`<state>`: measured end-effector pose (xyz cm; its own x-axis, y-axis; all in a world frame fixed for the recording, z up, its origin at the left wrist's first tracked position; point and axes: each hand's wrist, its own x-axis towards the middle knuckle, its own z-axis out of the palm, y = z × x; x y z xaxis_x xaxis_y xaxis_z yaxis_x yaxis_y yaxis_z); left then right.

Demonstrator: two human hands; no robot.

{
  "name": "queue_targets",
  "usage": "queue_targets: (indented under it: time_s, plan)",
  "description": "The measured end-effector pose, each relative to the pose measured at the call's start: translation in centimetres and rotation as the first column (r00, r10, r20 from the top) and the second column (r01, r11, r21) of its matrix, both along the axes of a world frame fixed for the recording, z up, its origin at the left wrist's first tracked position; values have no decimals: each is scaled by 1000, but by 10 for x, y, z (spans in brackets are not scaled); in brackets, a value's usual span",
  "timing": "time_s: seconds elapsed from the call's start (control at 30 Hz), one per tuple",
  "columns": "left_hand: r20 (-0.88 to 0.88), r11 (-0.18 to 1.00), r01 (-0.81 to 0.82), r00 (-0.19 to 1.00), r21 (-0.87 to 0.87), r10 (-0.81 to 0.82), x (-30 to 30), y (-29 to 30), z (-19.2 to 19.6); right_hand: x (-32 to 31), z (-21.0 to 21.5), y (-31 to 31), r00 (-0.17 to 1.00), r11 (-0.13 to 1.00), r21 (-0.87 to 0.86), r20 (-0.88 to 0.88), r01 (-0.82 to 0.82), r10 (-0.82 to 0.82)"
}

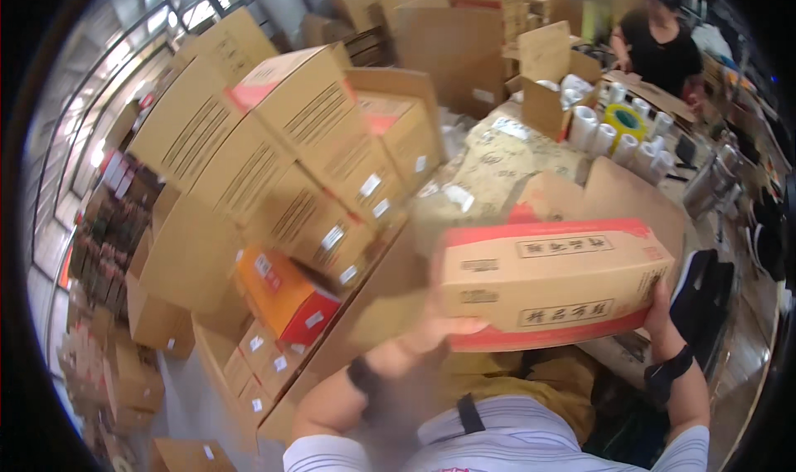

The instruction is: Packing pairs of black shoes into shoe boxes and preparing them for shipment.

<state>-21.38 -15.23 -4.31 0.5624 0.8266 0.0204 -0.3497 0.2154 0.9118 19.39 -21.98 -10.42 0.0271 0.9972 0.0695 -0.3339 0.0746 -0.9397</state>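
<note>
I hold a long brown cardboard box with red edges [551, 283] in front of my chest. My left hand [439, 327] grips its lower left end, fingers under the box. My right hand [659, 306] supports its right end from below. A dark band sits on each wrist. The box hovers above a worktable [497, 165] covered with patterned paper.
A tall stack of sealed brown cartons [282, 148] stands at my left, with an orange box [286, 294] low in it. Several white rolls [618, 136] and a yellow tape roll [623, 117] lie far on the table. Another person in black [659, 49] works behind them.
</note>
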Motion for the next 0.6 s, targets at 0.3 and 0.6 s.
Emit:
queue_targets:
  time_s: [0.3,0.6]
  plan:
    - [-145,367,-503,426,782,893,-304,-167,122,-286,55,58,715,649,410,627,-640,309]
    - [-120,547,341,-759,765,640,-414,-120,140,-320,20,63,640,767,249,724,-592,258]
